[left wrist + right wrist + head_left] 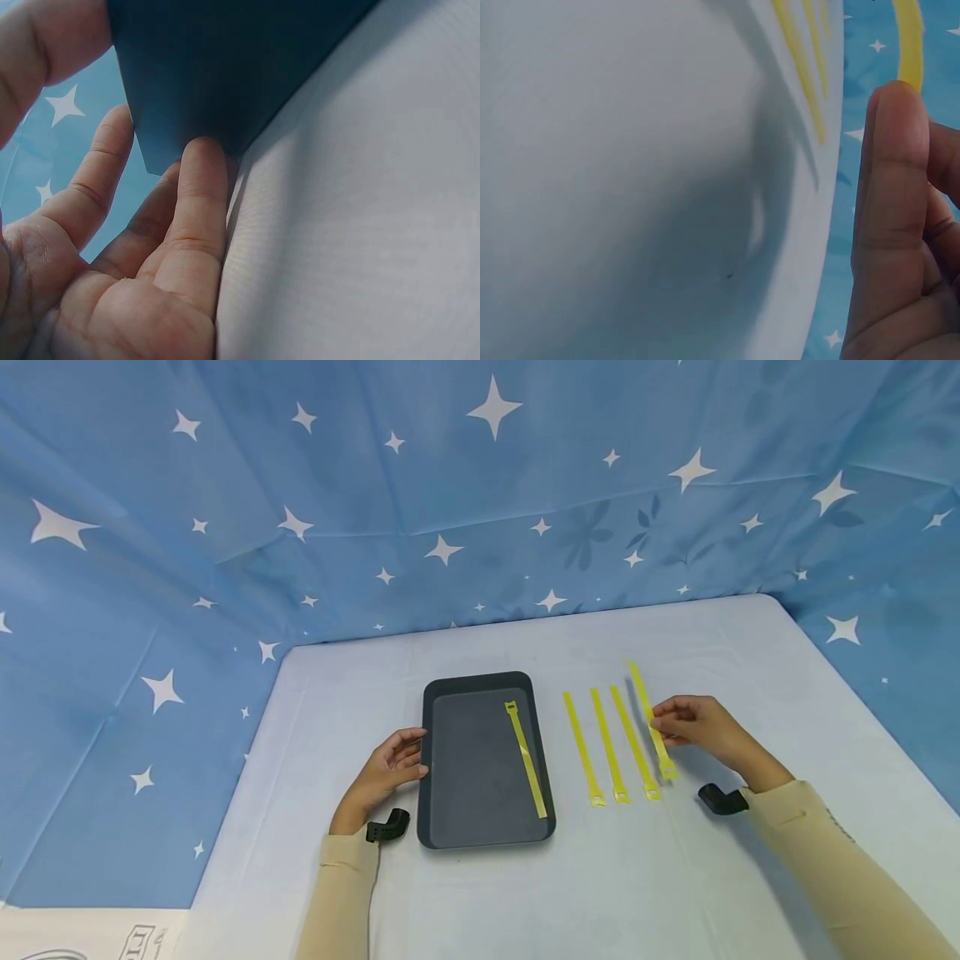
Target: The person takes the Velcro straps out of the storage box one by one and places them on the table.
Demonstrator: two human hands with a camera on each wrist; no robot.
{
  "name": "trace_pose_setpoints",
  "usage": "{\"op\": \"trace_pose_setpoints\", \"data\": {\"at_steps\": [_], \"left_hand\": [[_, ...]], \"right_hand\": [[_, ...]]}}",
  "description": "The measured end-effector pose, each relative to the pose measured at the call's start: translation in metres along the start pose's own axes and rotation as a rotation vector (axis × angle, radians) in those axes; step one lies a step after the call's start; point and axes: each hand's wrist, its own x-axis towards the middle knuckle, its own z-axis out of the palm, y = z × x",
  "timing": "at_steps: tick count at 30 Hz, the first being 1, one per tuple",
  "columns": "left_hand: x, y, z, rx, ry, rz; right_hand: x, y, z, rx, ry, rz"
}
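My right hand (693, 727) pinches a yellow hook-and-loop cable tie (641, 689) near its middle, raised over the cloth with its shadow beside it. In the right wrist view the cable tie (910, 45) sticks out past the fingertips. To its left, three more yellow cable ties (576, 743) lie in a row, slotted heads toward me. Another cable tie (527, 764) lies in the dark grey tray (487, 845), slotted head at the far end. My left hand (386, 772) rests its fingertips against the tray's left side, and the left wrist view shows them along the outer wall (225, 82).
A white cloth covers the table (600, 885). Behind and at both sides hangs a blue curtain (360, 502) with white stars. A pale printed item (90, 931) shows at the lower left corner. Each wrist wears a black device (390, 827).
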Motion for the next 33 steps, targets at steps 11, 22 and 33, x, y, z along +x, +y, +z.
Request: {"op": "trace_pose_setpoints", "data": {"at_steps": [11,22,33], "left_hand": [[-0.0004,0.0013,0.0003,0.006,0.003,-0.005],[0.0009,-0.0015,-0.0010,0.009,-0.003,0.007],[0.0020,-0.0010,-0.0027,0.030,-0.011,-0.005]], "right_hand": [[-0.0020,0.0087,-0.0048,-0.072,-0.047,0.107],[-0.0005,0.0063,-0.0005,-0.104,-0.065,0.134],[0.0021,0.0001,-0.0027,-0.292,-0.051,0.096]]}}
